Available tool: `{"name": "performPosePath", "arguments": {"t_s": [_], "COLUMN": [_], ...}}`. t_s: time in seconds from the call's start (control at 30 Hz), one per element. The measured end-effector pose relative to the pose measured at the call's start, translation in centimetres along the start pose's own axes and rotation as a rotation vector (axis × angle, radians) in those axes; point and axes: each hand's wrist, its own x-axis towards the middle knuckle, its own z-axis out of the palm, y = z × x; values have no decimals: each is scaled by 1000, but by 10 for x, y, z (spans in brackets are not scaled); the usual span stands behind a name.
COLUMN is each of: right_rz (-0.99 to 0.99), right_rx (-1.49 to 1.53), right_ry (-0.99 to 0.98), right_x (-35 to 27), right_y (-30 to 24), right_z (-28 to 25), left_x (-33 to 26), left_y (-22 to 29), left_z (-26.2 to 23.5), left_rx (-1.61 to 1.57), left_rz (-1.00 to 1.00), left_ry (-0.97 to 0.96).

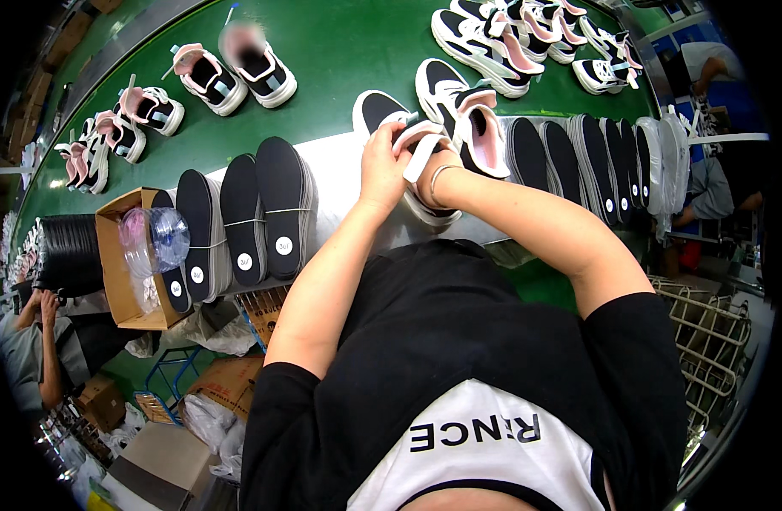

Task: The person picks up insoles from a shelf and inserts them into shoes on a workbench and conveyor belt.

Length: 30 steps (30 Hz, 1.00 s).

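While both hands pinch a white insole (pixel 421 153) at the frame's upper centre | left hand (pixel 382 166) grips its edge, right hand (pixel 438 175) steadies the sneaker (pixel 429 209) beneath on the table (pixel 340 183) | bundled black insoles (pixel 246 217) stand left, within reach.

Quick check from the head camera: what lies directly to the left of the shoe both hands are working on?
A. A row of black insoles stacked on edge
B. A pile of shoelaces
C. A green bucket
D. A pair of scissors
A: beside the shoe held by the left hand and right hand, black insoles stand in bundled stacks on the white table edge.
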Motion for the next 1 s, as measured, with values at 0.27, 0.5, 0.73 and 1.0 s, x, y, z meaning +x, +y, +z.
{"name": "performPosePath", "arguments": {"t_s": [0.27,0.5,0.73,1.0], "right_rz": [-90,-83,-253,320], "right_rx": [295,199,1032,1754], "right_ry": [-149,-227,349,714], "right_x": [-47,-28,-43,-22], "right_y": [13,14,24,122], "right_z": [3,25,40,138], "left_x": [1,1,-1,51], "left_y": [-4,0,1,69], "left_z": [1,4,-20,-70], "left_rx": [-18,21,103,-88], "left_rz": [-36,-5,-35,58], "left_ry": [-37,-34,-55,-95]}}
